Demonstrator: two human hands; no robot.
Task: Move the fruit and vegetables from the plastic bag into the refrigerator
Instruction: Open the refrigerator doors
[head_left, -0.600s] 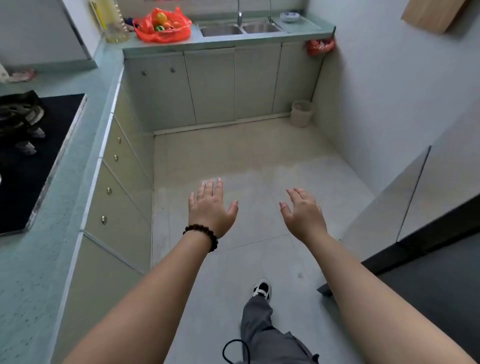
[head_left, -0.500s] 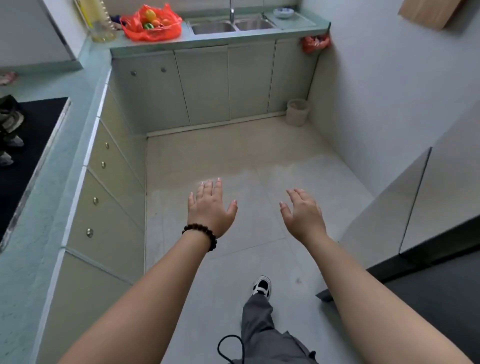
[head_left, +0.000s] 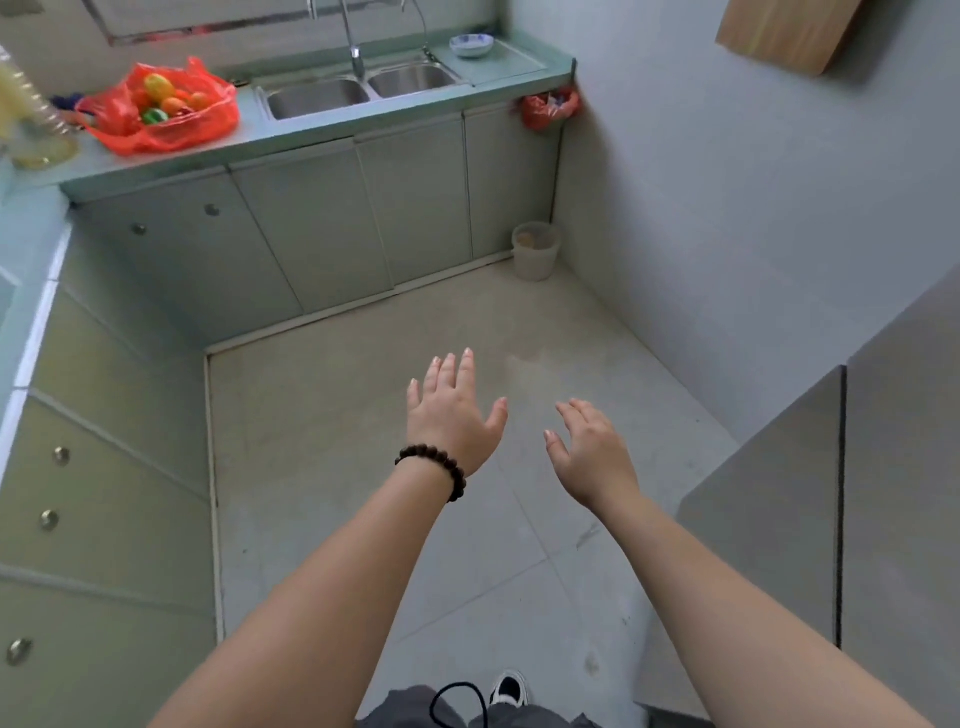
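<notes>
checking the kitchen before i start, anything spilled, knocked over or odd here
Nothing looks spilled or knocked over. The red bag of fruit sits open on the counter left of the sink, and both hands, left and right, are empty.

Translucent red plastic bag (head_left: 166, 117), shiny steel sink (head_left: 317, 97)

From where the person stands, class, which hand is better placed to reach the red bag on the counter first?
Probably left. The left hand is nearer the bag, which lies far left; the right hand would have to cross over. Both are empty.
</notes>
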